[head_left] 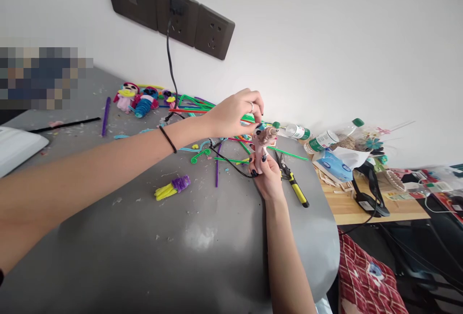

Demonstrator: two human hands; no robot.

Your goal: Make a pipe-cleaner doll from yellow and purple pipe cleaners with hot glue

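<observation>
My right hand (270,179) is wrapped round the handle of a pale pink hot glue gun (261,152). Its stained nozzle tilts up and to the right, and a black cord leads off near the grip. Just above, my left hand (240,114) has its thumb and fingers pinched close by the gun's upper end. A small bluish piece (261,126) shows at those fingertips; its kind is too small to tell. Yellow-and-black cutting pliers (297,188) lie right of my right hand. Left of it, a bundle of purple and yellow pipe cleaners (172,187) rests on the grey table (202,266).
Behind my left arm sit several pipe-cleaner dolls (144,102). Loose coloured pipe cleaners (195,103) and scraps litter the tabletop. The black cord (169,53) hangs from a wall socket (177,12). Bottles (321,141) and a tissue pack (334,164) stand at right.
</observation>
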